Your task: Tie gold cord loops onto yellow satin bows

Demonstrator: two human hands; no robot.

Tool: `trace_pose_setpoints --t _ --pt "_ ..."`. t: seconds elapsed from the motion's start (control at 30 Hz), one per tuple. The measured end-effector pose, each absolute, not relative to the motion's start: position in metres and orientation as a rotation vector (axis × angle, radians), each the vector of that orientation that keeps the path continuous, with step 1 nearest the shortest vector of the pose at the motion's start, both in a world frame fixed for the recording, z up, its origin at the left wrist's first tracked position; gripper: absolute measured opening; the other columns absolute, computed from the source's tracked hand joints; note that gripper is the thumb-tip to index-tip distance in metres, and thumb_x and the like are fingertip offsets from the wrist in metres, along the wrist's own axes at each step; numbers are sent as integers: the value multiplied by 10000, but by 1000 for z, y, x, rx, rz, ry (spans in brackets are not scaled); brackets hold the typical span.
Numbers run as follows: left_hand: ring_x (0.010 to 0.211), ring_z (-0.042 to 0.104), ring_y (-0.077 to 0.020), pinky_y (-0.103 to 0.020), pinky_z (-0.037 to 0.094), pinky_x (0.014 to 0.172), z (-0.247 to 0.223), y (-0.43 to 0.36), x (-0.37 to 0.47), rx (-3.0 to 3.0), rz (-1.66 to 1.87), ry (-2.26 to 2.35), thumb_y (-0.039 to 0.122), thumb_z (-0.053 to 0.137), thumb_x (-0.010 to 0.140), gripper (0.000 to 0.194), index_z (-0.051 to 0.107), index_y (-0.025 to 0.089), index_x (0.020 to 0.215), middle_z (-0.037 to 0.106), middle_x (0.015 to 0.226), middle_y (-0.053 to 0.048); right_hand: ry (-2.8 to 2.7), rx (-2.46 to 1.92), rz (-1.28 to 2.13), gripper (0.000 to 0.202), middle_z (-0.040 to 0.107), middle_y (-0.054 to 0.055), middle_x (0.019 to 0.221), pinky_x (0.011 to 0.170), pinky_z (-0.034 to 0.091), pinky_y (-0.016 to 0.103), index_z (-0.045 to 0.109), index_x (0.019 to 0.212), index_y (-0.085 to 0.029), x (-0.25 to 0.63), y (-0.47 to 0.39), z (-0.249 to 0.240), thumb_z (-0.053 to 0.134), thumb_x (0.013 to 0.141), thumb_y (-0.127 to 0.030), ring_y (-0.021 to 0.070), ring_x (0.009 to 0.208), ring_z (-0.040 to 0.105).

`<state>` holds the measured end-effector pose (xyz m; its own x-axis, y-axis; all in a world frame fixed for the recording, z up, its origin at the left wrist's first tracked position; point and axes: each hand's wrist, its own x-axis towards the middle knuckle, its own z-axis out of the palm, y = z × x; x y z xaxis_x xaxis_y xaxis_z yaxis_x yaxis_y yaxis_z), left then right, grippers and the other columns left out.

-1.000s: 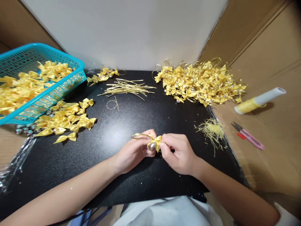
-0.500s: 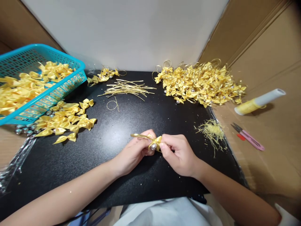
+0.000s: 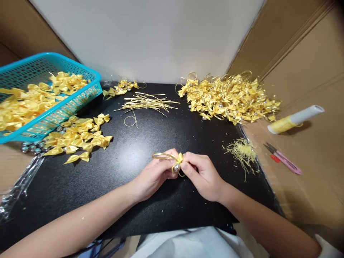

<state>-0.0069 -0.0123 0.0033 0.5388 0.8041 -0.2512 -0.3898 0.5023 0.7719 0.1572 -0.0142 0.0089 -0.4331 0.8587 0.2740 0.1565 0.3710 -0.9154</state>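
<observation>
Between my two hands, over the near middle of the black table, is a yellow ribbon bow (image 3: 180, 158) with a silver bell (image 3: 176, 167) at its centre. A gold cord loop (image 3: 162, 155) sticks out from it to the left. My left hand (image 3: 160, 167) is closed, its thumb and fingers pinching the bow and the base of the loop. My right hand (image 3: 202, 175) pinches the right side of the bow between thumb and forefinger. Thin thread ends hang below the bell. The fingers partly cover the bow.
A blue basket (image 3: 53, 114) of yellow bows stands left, with loose bows (image 3: 87, 136) and bells (image 3: 33, 147) beside it. Gold cords (image 3: 149, 103) lie ahead. Finished-looking bows (image 3: 225, 96) are heaped back right, near thread scraps (image 3: 243, 152), pink-handled snips (image 3: 287, 161) and a thread-wound tube (image 3: 295, 120).
Both hands stay together around the bow. The bow has turned slightly in my fingers, and my right fingers now cover more of its right side. The view has shifted a little.
</observation>
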Motion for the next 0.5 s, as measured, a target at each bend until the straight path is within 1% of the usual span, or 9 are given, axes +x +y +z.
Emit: trace_pose_setpoints --t 0.07,0.17,0.3,0.37,0.43,0.5 --pt "574 262 -97 -238 229 549 3 -10 -8 733 836 694 356 647 809 275 474 173 698 364 617 47 -1795 -929 1113 224 512 -30 661 589 364 233 538 736 -191 157 -13 9 485 946 -249 96 603 463" --pt "585 262 -100 -236 237 548 1 -9 -9 833 876 760 324 616 834 249 470 172 700 368 638 43 -1791 -975 1055 209 565 0 726 676 407 265 583 778 -187 158 -11 9 473 950 -233 127 697 516" --pt "599 276 -108 -240 254 561 0 -9 -9 1007 874 824 370 567 878 271 471 176 714 381 648 40 -1809 -1026 949 215 562 2 715 702 421 294 605 755 -189 155 -8 6 496 938 -215 141 705 523" --pt "605 285 -113 -243 264 573 0 -9 -9 1071 916 904 399 542 892 291 459 181 718 375 651 42 -1741 -1128 796 120 591 28 836 760 437 323 643 819 -199 154 -10 6 558 902 -220 169 819 557" --pt "611 302 -117 -246 276 587 0 -9 -9 1154 971 1009 424 517 905 313 450 185 714 374 649 45 -1697 -1174 542 56 575 48 945 819 435 359 675 871 -222 153 -13 7 625 848 -213 197 926 552" --pt "616 326 -120 -248 289 599 1 -8 -10 1249 997 1102 426 504 913 317 450 187 712 388 650 45 -1762 -1097 328 71 552 38 909 818 425 371 701 858 -246 152 -18 9 667 809 -208 196 898 542"
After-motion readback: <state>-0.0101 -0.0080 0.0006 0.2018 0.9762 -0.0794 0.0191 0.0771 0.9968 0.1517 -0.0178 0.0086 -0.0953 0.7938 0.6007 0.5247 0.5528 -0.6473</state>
